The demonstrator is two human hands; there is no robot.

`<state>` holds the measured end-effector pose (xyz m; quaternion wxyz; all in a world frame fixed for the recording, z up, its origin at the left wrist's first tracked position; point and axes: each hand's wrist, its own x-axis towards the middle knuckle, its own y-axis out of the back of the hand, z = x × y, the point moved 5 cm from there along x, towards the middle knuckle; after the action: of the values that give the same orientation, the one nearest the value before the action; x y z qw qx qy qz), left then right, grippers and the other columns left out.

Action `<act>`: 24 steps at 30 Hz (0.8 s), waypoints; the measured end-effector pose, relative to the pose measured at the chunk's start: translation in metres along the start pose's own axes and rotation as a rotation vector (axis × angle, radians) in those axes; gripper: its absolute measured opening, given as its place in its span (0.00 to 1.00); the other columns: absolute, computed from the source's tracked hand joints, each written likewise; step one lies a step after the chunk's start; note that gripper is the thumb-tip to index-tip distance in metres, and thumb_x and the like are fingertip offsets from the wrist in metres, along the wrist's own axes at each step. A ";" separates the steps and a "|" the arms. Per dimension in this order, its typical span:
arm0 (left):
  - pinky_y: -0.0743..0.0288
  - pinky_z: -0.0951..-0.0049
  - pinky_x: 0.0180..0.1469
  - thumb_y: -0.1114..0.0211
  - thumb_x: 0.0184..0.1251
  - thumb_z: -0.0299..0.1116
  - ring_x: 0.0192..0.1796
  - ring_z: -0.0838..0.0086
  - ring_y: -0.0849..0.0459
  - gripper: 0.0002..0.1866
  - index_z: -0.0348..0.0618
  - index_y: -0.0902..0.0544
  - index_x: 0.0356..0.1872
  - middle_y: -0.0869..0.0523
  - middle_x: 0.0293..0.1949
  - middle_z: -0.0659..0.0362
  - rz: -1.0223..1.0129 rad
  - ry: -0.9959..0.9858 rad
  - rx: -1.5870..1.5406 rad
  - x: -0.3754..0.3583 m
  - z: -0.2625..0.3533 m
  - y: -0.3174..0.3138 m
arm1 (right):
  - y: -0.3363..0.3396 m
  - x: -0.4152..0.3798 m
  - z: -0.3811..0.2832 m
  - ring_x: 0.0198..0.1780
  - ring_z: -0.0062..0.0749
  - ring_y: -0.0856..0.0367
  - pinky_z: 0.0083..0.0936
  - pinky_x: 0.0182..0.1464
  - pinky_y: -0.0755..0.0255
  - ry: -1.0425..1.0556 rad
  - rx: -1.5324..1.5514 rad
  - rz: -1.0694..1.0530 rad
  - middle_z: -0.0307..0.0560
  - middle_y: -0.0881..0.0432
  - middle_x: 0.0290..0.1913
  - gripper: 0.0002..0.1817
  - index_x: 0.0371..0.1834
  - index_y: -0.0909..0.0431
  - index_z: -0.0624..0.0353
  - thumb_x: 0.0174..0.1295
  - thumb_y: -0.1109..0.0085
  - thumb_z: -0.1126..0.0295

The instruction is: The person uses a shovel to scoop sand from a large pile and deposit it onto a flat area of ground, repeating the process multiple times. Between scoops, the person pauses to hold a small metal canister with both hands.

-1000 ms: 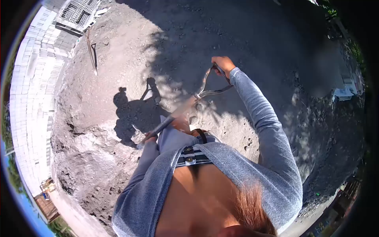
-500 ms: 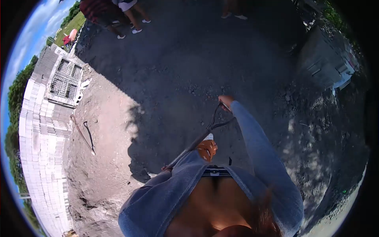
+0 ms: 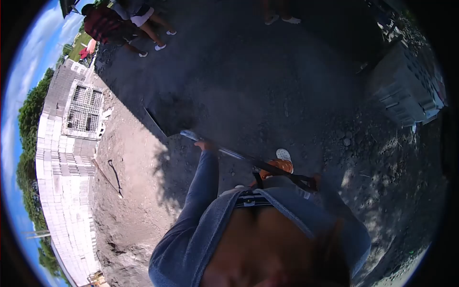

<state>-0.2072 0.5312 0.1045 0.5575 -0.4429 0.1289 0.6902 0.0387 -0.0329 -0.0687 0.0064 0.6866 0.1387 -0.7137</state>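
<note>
A shovel [image 3: 258, 163] lies slantwise across the front of my body. My left hand [image 3: 205, 145] is closed around its shaft near the blade end, arm stretched forward. My right hand [image 3: 316, 181] is closed at the handle end by my right hip, partly lost in shadow. Beyond my left hand, the pale metal socket [image 3: 189, 135] leads to the dark blade [image 3: 157, 123], whose straight edge shows against the ground. Dark material seems to lie on or beside the blade; shade hides which. Below the shaft is my foot in a white shoe [image 3: 283, 155].
At left, another long-handled tool [image 3: 108, 179] lies on sunlit dirt beside stacked pale blocks [image 3: 62, 191] and a grid-like panel [image 3: 85, 109]. More blocks [image 3: 401, 88] stand at right. Two people [image 3: 112, 24] bend at the upper left; another person's feet [image 3: 282, 20] show at the top.
The shovel has swung up from low on my left, its blade end now forward. My left hand has moved out in front; my right hand has dropped back to my right side.
</note>
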 end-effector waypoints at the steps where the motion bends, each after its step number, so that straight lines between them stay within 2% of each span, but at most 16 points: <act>1: 0.46 0.62 0.62 0.73 0.58 0.66 0.60 0.61 0.35 0.41 0.45 0.38 0.61 0.33 0.59 0.53 -0.113 -0.061 0.004 0.003 0.019 -0.044 | -0.018 -0.019 -0.017 0.23 0.38 0.28 0.37 0.31 0.31 0.325 -0.421 0.002 0.51 0.28 0.21 0.13 0.27 0.27 0.62 0.54 0.57 0.63; 2: 0.46 0.62 0.62 0.73 0.58 0.66 0.60 0.61 0.35 0.41 0.45 0.38 0.61 0.33 0.59 0.53 -0.075 -0.079 0.024 0.002 0.035 -0.059 | -0.035 -0.048 -0.006 0.25 0.40 0.27 0.36 0.31 0.31 0.631 -0.827 -0.003 0.51 0.27 0.22 0.12 0.28 0.26 0.61 0.53 0.56 0.64; 4: 0.39 0.62 0.53 0.76 0.56 0.68 0.48 0.61 0.31 0.42 0.44 0.34 0.55 0.28 0.48 0.52 -0.101 -0.104 0.031 -0.008 0.042 -0.104 | -0.054 -0.104 0.002 0.29 0.44 0.23 0.36 0.31 0.31 1.287 -1.625 -0.018 0.53 0.24 0.26 0.10 0.29 0.24 0.58 0.51 0.53 0.65; 6: 0.32 0.62 0.44 0.79 0.55 0.70 0.37 0.61 0.26 0.44 0.43 0.30 0.50 0.23 0.38 0.51 -0.146 -0.109 0.018 -0.023 0.035 -0.148 | -0.028 -0.017 -0.020 0.33 0.44 0.22 0.36 0.32 0.30 1.171 -1.571 0.039 0.52 0.23 0.29 0.11 0.32 0.23 0.56 0.49 0.51 0.64; 7: 0.32 0.62 0.44 0.79 0.55 0.70 0.37 0.61 0.26 0.44 0.43 0.30 0.50 0.23 0.38 0.51 -0.120 -0.104 0.016 -0.035 0.034 -0.154 | -0.013 0.029 -0.030 0.35 0.45 0.22 0.37 0.33 0.30 1.116 -1.542 0.068 0.52 0.22 0.30 0.12 0.33 0.23 0.56 0.48 0.50 0.63; 9: 0.31 0.64 0.35 0.82 0.54 0.70 0.28 0.63 0.28 0.44 0.42 0.28 0.44 0.24 0.28 0.54 -0.072 -0.107 0.020 -0.062 0.037 -0.147 | -0.018 -0.005 -0.067 0.31 0.46 0.23 0.36 0.34 0.29 0.614 -1.477 -0.163 0.52 0.23 0.28 0.16 0.34 0.23 0.58 0.46 0.46 0.60; 10: 0.31 0.65 0.35 0.82 0.55 0.69 0.29 0.63 0.28 0.44 0.40 0.29 0.42 0.25 0.28 0.53 -0.044 -0.078 -0.038 -0.069 0.032 -0.135 | -0.024 -0.023 -0.086 0.31 0.46 0.23 0.36 0.34 0.29 0.591 -1.500 -0.173 0.52 0.23 0.28 0.16 0.34 0.23 0.58 0.46 0.46 0.60; 13: 0.31 0.65 0.35 0.83 0.57 0.65 0.29 0.64 0.28 0.42 0.39 0.29 0.42 0.25 0.28 0.53 0.022 0.008 -0.229 -0.075 0.009 -0.062 | -0.037 -0.074 -0.144 0.20 0.43 0.27 0.38 0.26 0.31 0.240 -0.613 0.037 0.49 0.28 0.19 0.15 0.28 0.26 0.59 0.51 0.48 0.56; 14: 0.31 0.62 0.36 0.80 0.57 0.65 0.30 0.63 0.28 0.40 0.39 0.28 0.39 0.25 0.29 0.53 0.112 0.039 -0.302 -0.067 -0.005 -0.017 | -0.047 -0.093 -0.156 0.17 0.42 0.29 0.38 0.23 0.32 0.132 -0.317 0.111 0.49 0.29 0.17 0.16 0.26 0.27 0.59 0.52 0.48 0.55; 15: 0.32 0.59 0.37 0.78 0.57 0.65 0.32 0.61 0.28 0.39 0.40 0.28 0.36 0.24 0.30 0.52 0.201 0.073 -0.379 -0.061 -0.023 0.031 | -0.065 -0.115 -0.169 0.17 0.42 0.29 0.38 0.23 0.32 0.133 -0.345 0.117 0.49 0.29 0.17 0.16 0.26 0.27 0.59 0.52 0.48 0.55; 16: 0.31 0.61 0.37 0.75 0.60 0.59 0.32 0.63 0.27 0.34 0.41 0.28 0.35 0.25 0.32 0.54 0.331 0.038 -0.399 -0.068 -0.040 0.075 | -0.082 -0.137 -0.183 0.16 0.40 0.29 0.38 0.21 0.32 0.176 -0.444 0.183 0.48 0.29 0.17 0.17 0.26 0.28 0.58 0.53 0.49 0.54; 18: 0.30 0.62 0.40 0.70 0.63 0.54 0.34 0.64 0.27 0.28 0.42 0.27 0.36 0.24 0.33 0.55 0.594 0.065 -0.558 -0.084 -0.083 0.170 | -0.121 -0.161 -0.208 0.16 0.39 0.29 0.37 0.20 0.32 0.224 -0.586 0.250 0.48 0.29 0.17 0.18 0.26 0.29 0.58 0.53 0.49 0.52; 20: 0.29 0.63 0.41 0.67 0.66 0.45 0.34 0.66 0.26 0.21 0.43 0.27 0.34 0.24 0.32 0.57 0.753 0.158 -0.678 -0.105 -0.127 0.258 | -0.176 -0.166 -0.216 0.16 0.37 0.29 0.35 0.21 0.29 0.177 -0.751 0.116 0.48 0.29 0.17 0.19 0.29 0.29 0.60 0.52 0.46 0.52; 22: 0.29 0.62 0.44 0.66 0.66 0.44 0.34 0.69 0.25 0.19 0.45 0.27 0.34 0.24 0.32 0.58 0.842 0.169 -0.780 -0.134 -0.156 0.308 | -0.258 -0.177 -0.217 0.16 0.32 0.28 0.31 0.20 0.30 0.349 -0.961 0.057 0.47 0.29 0.17 0.18 0.30 0.30 0.60 0.51 0.45 0.55; 23: 0.30 0.62 0.48 0.65 0.66 0.43 0.34 0.72 0.24 0.17 0.48 0.27 0.34 0.23 0.31 0.58 0.906 0.182 -0.850 -0.150 -0.173 0.330 | -0.299 -0.187 -0.204 0.16 0.32 0.28 0.31 0.20 0.30 0.343 -1.032 0.047 0.47 0.29 0.17 0.18 0.30 0.30 0.60 0.51 0.45 0.55; 24: 0.30 0.62 0.47 0.64 0.66 0.42 0.35 0.71 0.24 0.17 0.47 0.27 0.32 0.23 0.31 0.58 0.955 0.159 -0.936 -0.171 -0.170 0.326 | -0.349 -0.200 -0.189 0.17 0.30 0.28 0.29 0.19 0.30 0.460 -1.123 -0.010 0.46 0.29 0.17 0.16 0.29 0.30 0.60 0.51 0.45 0.56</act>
<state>-0.4186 0.1922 0.0330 -0.0709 -0.5816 0.0386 0.8095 0.1651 0.3056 0.1897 0.3342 0.7141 0.4953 -0.3648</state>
